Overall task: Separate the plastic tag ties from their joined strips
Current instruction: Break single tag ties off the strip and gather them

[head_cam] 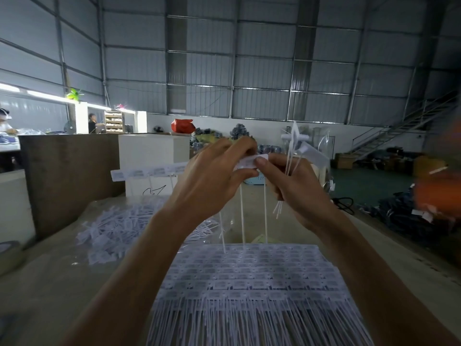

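Pinching one joined strip of tag ties up at chest height, the left hand grips it near its right end, thumb and fingers curled on the tag heads, while the strip's free length runs out to the left with thin tails hanging down. The right hand nips the end tag with its thumb and also clutches a bunch of separated ties in its curled fingers.

The likely step is snapping that end tag off. A crooked twist could tear a tag head instead of the joint, and the crowded right hand could let its loose ties slip.

Below lies a stack of uncut strips on the worktable, with a heap of loose ties to the left. Beyond are a brown partition, a metal staircase, and corrugated warehouse walls.
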Tool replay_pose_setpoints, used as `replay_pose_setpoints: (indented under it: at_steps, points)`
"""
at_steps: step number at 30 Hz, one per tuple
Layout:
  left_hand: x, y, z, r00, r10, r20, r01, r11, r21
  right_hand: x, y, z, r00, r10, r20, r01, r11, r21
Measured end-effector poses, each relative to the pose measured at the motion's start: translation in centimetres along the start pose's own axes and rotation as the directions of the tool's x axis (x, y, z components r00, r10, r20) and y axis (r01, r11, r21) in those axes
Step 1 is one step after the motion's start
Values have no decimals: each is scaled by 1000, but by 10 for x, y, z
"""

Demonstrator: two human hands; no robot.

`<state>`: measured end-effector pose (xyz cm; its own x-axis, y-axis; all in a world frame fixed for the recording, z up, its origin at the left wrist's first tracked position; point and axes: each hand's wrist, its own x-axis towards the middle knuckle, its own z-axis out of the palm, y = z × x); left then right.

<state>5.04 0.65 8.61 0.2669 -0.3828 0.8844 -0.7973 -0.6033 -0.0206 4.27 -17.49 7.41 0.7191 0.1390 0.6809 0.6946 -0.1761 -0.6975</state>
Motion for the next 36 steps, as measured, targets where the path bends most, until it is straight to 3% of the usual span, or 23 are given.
replay_pose_setpoints:
  at_steps: [4, 10, 15, 25, 28, 32, 36]
  points:
    - [-1, 0, 2, 1000, -2, 4, 2, 999, 42, 4, 0, -7, 993, 63, -102, -48, 989, 137]
    - [-3, -1, 1, 964, 137, -230, -54, 940, 337, 2, -1, -9, 996, 77, -41, -65, 967, 248]
    - [-5, -2, -2, 956, 171, -238, -76, 928, 364, 1, -4, -12, 999, -4, -42, 8, 994, 107]
    - [-7, 3, -2, 999, -19, -36, 28, 961, 274, 1, -7, -15, 982, -174, -76, 142, 938, -315]
    - [-7, 0, 1, 997, -67, 28, 58, 966, 253, 1, -5, -19, 977, -213, -29, 179, 881, -438]
    - [-10, -6, 4, 982, -153, 109, 131, 974, 186, 5, -1, -21, 959, -271, 80, 258, 724, -639]
    - [-8, -6, 4, 991, -113, 66, 102, 983, 153, 6, 3, -18, 960, -280, -20, 219, 792, -570]
